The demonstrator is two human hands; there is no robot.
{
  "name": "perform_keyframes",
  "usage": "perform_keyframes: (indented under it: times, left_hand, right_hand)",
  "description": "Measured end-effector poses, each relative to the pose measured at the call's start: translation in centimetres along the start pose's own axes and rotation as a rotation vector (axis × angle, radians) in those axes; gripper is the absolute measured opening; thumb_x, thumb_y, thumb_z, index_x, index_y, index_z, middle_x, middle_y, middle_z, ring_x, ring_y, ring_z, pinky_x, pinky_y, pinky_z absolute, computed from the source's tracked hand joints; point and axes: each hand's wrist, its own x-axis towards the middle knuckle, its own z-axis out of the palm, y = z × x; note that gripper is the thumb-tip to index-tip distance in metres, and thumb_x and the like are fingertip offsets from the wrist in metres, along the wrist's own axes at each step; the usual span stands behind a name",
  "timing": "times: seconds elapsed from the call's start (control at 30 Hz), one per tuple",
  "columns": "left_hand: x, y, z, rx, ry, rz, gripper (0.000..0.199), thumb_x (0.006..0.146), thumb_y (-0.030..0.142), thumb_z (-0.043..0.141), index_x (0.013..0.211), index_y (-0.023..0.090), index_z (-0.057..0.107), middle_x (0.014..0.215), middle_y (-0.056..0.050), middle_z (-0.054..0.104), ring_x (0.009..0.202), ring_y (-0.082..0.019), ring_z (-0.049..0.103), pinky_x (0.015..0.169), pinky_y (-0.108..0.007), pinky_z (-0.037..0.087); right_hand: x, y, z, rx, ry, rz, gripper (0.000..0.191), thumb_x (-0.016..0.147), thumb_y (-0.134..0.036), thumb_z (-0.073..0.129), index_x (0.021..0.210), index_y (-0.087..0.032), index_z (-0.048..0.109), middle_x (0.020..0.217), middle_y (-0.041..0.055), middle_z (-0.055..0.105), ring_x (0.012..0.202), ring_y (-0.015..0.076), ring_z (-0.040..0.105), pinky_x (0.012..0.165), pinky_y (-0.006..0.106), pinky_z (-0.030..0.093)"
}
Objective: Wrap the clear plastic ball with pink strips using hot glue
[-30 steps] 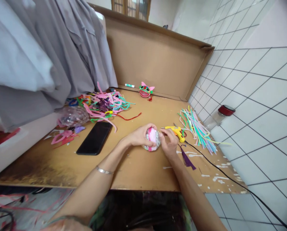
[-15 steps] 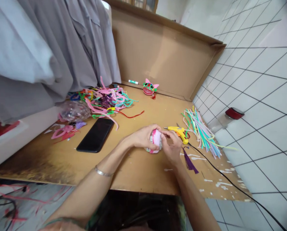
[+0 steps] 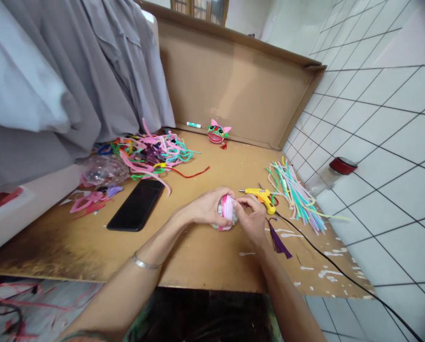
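A small round ball [image 3: 228,209], wrapped in bands of pink and pale pink pipe cleaner, is held just above the front middle of the table. My left hand [image 3: 208,206] curls round its left side, thumb below and fingers over the top. From the right, my right hand [image 3: 250,213] pinches at the ball's edge with thumb and forefinger; whatever lies between those fingertips is too small to make out. Just beyond the right hand lies a yellow hot glue gun [image 3: 260,194], nozzle pointing left. A purple tassel [image 3: 278,241] rests to the right of that hand.
Left are a black phone [image 3: 136,205] and a heap of tangled pipe cleaners [image 3: 159,149]. At the back sit a finished animal-face ornament [image 3: 217,132] and a glue stick [image 3: 193,125]. Straight pipe cleaners [image 3: 300,197] and a red-lidded jar [image 3: 335,173] are right; the glue gun's cord [image 3: 326,261] trails rightward.
The view has shifted slightly, so most things sit a little further left. Both hands stay on the ball, which appears tilted a little differently.
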Motion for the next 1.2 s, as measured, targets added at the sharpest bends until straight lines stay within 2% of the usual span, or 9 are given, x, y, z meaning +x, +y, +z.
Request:
perform_keyframes:
  times: [0.3,0.7,0.93,1.2]
  left_hand:
    - [-0.07,0.04,-0.03,-0.012,-0.019,-0.004,0.055,0.055,0.028,0.077,0.105,0.020,0.055,0.095,0.000,0.062,0.084,-0.019,0.059,0.074,-0.029,0.049]
    - [-0.15,0.18,-0.08,0.016,-0.039,-0.024,0.058,0.056,0.029,0.078,0.107,0.020,0.052,0.091,0.001,0.061,0.078,-0.017,0.057,0.069,-0.027,0.048]
    - [-0.16,0.29,-0.06,0.017,-0.024,-0.063,0.062,0.054,0.031,0.078,0.109,0.021,0.051,0.089,0.002,0.059,0.074,-0.016,0.056,0.067,-0.027,0.046]
    - [-0.11,0.23,-0.04,0.043,-0.021,-0.071,0.063,0.054,0.032,0.078,0.109,0.021,0.048,0.091,0.001,0.058,0.077,-0.017,0.055,0.069,-0.028,0.045]
  right_hand:
    - [0.09,0.37,-0.31,0.099,-0.037,0.014,0.012,0.083,-0.026,0.063,0.073,-0.021,0.068,0.071,0.0005,0.064,0.070,0.0156,0.058,0.066,0.031,0.049]
    - [-0.02,0.32,-0.09,0.133,-0.034,0.026,0.010,0.083,-0.025,0.063,0.076,-0.022,0.069,0.073,0.0002,0.065,0.071,0.0153,0.059,0.066,0.030,0.049]
    - [-0.01,0.42,-0.07,0.113,-0.011,0.063,0.011,0.080,-0.026,0.066,0.070,-0.021,0.066,0.068,-0.0001,0.064,0.069,0.0159,0.059,0.066,0.030,0.049]
    - [-0.03,0.39,-0.13,0.112,-0.011,0.030,0.011,0.082,-0.024,0.063,0.072,-0.021,0.068,0.070,0.0004,0.064,0.071,0.0158,0.059,0.067,0.031,0.048]
